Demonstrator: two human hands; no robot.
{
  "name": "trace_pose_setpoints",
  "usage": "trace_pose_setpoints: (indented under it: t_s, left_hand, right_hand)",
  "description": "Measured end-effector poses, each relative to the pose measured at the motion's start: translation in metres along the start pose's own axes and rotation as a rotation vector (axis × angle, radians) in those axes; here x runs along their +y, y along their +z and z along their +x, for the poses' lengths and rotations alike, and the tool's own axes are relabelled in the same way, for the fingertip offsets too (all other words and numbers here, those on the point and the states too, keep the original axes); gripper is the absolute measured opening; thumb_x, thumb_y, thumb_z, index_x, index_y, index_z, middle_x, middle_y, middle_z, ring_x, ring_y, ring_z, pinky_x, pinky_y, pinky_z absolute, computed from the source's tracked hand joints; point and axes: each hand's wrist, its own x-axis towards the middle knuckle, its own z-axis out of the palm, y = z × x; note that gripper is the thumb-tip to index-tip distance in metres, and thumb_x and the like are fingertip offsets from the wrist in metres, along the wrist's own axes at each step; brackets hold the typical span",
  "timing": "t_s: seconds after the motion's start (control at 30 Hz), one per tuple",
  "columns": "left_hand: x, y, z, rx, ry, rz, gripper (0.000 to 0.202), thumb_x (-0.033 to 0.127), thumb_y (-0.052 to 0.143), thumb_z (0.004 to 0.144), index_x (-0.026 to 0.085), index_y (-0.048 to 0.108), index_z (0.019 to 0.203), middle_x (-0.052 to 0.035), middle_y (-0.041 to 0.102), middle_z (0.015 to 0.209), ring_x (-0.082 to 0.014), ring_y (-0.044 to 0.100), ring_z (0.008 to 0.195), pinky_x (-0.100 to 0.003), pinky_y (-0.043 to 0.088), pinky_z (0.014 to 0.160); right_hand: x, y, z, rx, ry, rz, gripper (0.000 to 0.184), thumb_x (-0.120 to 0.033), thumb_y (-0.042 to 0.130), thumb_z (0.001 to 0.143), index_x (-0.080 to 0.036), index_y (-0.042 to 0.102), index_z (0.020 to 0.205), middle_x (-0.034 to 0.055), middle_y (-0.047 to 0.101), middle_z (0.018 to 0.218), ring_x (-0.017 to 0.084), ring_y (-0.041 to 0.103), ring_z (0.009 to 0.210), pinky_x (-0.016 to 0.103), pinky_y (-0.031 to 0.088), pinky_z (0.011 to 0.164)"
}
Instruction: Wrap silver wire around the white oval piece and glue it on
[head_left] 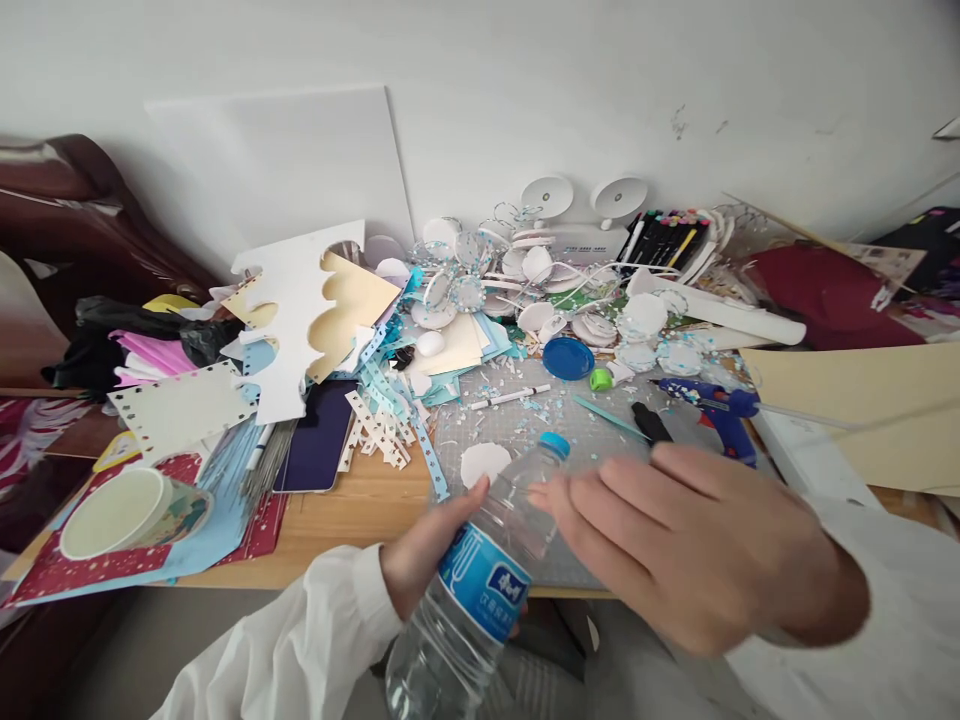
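A clear plastic water bottle [489, 575] with a blue label and blue cap [555, 445] leans in front of the table edge, its top tilted to the right. Wrapped round its upper body is my left hand [427, 550], thumb along the near side. My right hand [675, 540] is beside the bottle's shoulder, slightly blurred, with its fingers bent together and the tips at the plastic. Whatever those fingertips pinch, if anything, is hidden. Behind the bottle, a white paper disc [484, 464] lies on the grey cutting mat [517, 425].
A blue round lid [568, 358], a white pen [510, 397] and a blue glue gun [712, 405] lie on the mat. White discs with beaded wire [465, 290] crowd the back. At left are a paper cup [135, 512], paper scraps and a dark blue notebook [315, 440].
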Motion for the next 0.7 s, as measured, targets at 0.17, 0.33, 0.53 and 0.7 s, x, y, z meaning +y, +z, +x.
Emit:
trace_pose_setpoints:
  t_s: [0.17,0.33,0.53,0.7]
  left_hand:
    - [0.022,0.013,0.004,0.234,-0.02,0.253,0.074,0.063,0.027,0.093,0.003,0.068,0.103,-0.0049,0.07,0.062,-0.0152,0.064,0.052,-0.032,0.05,0.064]
    - [0.026,-0.002,0.021,-0.088,-0.135,0.13,0.08,0.071,0.029,0.088,0.003,0.069,0.104,-0.0126,0.071,0.065,-0.0216,0.068,0.055,-0.037,0.053,0.071]
    - [0.026,-0.018,0.031,-0.305,-0.188,0.093,0.08,0.073,0.028,0.087,0.006,0.071,0.096,-0.0144,0.07,0.067,-0.025,0.067,0.06,-0.04,0.052,0.072]
    - [0.026,-0.018,0.029,-0.275,-0.19,0.081,0.083,0.074,0.024,0.086,0.008,0.068,0.109,-0.0122,0.068,0.064,-0.0289,0.069,0.069,-0.044,0.05,0.079]
  right_hand:
    - [-0.022,0.001,-0.024,0.008,0.203,-0.038,0.013,-0.019,0.06,0.089,-0.022,0.066,0.078,0.0006,0.067,0.064,0.014,0.055,0.057,0.033,0.033,0.045]
    - [-0.045,0.016,-0.046,-0.017,0.444,0.027,0.014,-0.022,0.066,0.085,-0.019,0.059,0.074,-0.0008,0.059,0.055,0.014,0.052,0.051,0.032,0.037,0.049]
    - [-0.063,0.035,-0.056,0.036,0.843,0.439,0.018,-0.015,0.052,0.09,-0.021,0.049,0.073,-0.0019,0.048,0.054,0.012,0.046,0.049,0.027,0.035,0.047]
    - [-0.073,0.049,-0.051,0.097,0.997,0.581,0.018,-0.017,0.052,0.089,-0.022,0.048,0.072,-0.003,0.05,0.053,0.011,0.049,0.047,0.025,0.038,0.047]
